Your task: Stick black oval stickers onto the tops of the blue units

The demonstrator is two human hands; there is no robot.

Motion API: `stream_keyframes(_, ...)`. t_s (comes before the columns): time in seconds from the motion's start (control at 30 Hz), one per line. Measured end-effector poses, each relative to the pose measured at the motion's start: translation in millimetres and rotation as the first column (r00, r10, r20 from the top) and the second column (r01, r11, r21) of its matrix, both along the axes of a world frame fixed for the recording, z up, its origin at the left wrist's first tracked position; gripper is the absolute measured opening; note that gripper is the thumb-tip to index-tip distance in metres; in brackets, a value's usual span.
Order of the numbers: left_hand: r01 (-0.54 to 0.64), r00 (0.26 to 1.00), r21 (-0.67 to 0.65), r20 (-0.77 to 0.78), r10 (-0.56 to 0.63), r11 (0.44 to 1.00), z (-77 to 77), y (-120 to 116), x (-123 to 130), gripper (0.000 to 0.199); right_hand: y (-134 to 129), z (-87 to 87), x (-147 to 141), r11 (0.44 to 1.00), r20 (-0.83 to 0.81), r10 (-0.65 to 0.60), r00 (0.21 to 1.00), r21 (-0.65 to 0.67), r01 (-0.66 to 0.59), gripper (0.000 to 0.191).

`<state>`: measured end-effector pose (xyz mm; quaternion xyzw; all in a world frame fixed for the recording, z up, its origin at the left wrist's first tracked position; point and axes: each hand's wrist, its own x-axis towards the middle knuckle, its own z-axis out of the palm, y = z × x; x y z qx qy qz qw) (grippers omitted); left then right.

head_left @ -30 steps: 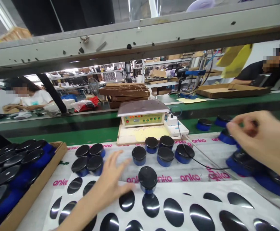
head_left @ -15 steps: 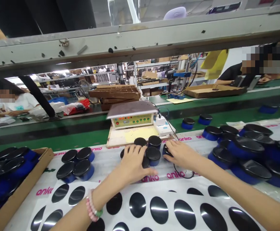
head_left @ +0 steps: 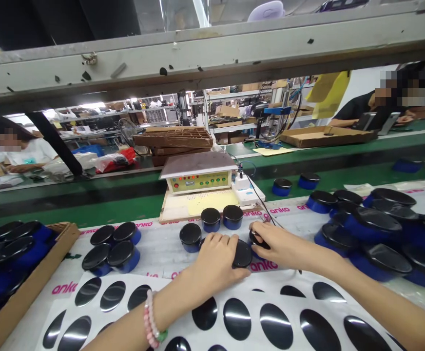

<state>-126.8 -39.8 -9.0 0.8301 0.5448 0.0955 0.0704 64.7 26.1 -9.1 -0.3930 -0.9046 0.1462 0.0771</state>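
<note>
My left hand [head_left: 216, 261] curves over a round black-topped piece [head_left: 242, 253], its thumb along the near side; another piece is mostly hidden under its fingers. My right hand [head_left: 278, 243] grips a blue-sided piece with a black top [head_left: 259, 240], just right of the left hand. Behind them stand more such pieces, one at the left [head_left: 190, 235] and two beside each other [head_left: 211, 218]. White sheets with black oval discs [head_left: 237, 318] lie nearest me, below both hands.
A cardboard box of blue pieces [head_left: 64, 241] stands at the left, near a group of pieces [head_left: 121, 256]. A control box [head_left: 201, 180] sits behind. More pieces crowd the right [head_left: 375, 224]. A metal beam [head_left: 212, 56] crosses overhead. Two people sit across the line.
My left hand has moved right and nearer me, along with the black-topped piece by its thumb. The piece at the left of the group now shows. My right hand has shifted slightly nearer.
</note>
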Motion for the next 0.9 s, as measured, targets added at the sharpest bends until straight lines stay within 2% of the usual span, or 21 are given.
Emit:
stream_keyframes(0.07, -0.007, 0.999, -0.005, 0.053, 0.007, 1.0, 1.8, -2, 3, 0.079, -3, 6.9, -3, 0.998, -0.029, -0.051, 0.998, 0.028, 0.052, 0.016)
stream_keyframes(0.13, 0.025, 0.979, 0.026, 0.199, -0.03, 0.999, 5.2, 0, 7, 0.093, -10, 21.5, -8, 0.994, -0.084, -0.088, 0.993, 0.063, 0.093, 0.014)
stream_keyframes(0.23, 0.086, 0.86, 0.137, 0.49, -0.143, 0.987, 13.3, 3, 11, 0.092, -24, 47.8, -19, 0.984, -0.231, -0.064, 0.971, 0.145, 0.1, 0.014)
stream_keyframes(0.27, 0.081, 0.824, 0.164, 0.544, -0.158, 0.983, 16.1, 3, 10, 0.09, -28, 54.6, -24, 0.98, -0.284, -0.056, 0.957, 0.169, 0.108, 0.015)
stream_keyframes(0.33, 0.024, 0.798, 0.194, 0.587, -0.136, 0.981, 20.6, 3, 7, 0.085, -32, 62.2, -36, 0.973, -0.368, -0.057, 0.928, 0.188, 0.134, 0.016)
stream_keyframes(0.47, -0.097, 0.817, 0.227, 0.574, -0.053, 0.969, 24.5, -4, -9, 0.082, -32, 58.7, -65, 0.971, -0.47, -0.042, 0.882, 0.189, 0.147, 0.018)
stream_keyframes(0.57, -0.137, 0.838, 0.242, 0.545, -0.018, 0.961, 26.7, -9, -29, 0.08, -31, 55.4, -86, 0.976, -0.506, 0.029, 0.862, 0.2, 0.085, 0.018)
stream_keyframes(0.6, -0.171, 0.862, 0.257, 0.506, 0.018, 0.951, 27.2, -9, -40, 0.079, -29, 56.3, -91, 0.978, -0.531, 0.07, 0.845, 0.203, 0.046, 0.018)
stream_keyframes(0.67, -0.297, 0.9, 0.291, 0.403, 0.165, 0.909, 26.3, -8, -66, 0.074, -22, 62.0, -92, 0.989, -0.628, 0.102, 0.772, 0.144, -0.013, 0.022)
stream_keyframes(0.73, -0.454, 0.877, 0.313, 0.324, 0.356, 0.834, 20.5, -6, -99, 0.065, -8, 71.4, -82, 0.998, -0.747, -0.04, 0.664, -0.062, -0.011, 0.029)
stream_keyframes(0.8, -0.537, 0.839, 0.307, 0.284, 0.463, 0.785, 9.2, -6, -134, 0.054, 9, 81.8, -62, 0.957, -0.782, -0.251, 0.57, -0.288, 0.027, 0.032)
stream_keyframes(0.83, -0.562, 0.826, 0.306, 0.261, 0.5, 0.768, 2.3, -7, -150, 0.051, 17, 86.2, -49, 0.94, -0.781, -0.312, 0.541, -0.338, 0.054, 0.031)
stream_keyframes(0.9, -0.586, 0.81, 0.317, 0.208, 0.548, 0.746, -11.3, -11, -175, 0.048, 30, 91.2, -24, 0.935, -0.787, -0.344, 0.513, -0.337, 0.11, 0.027)
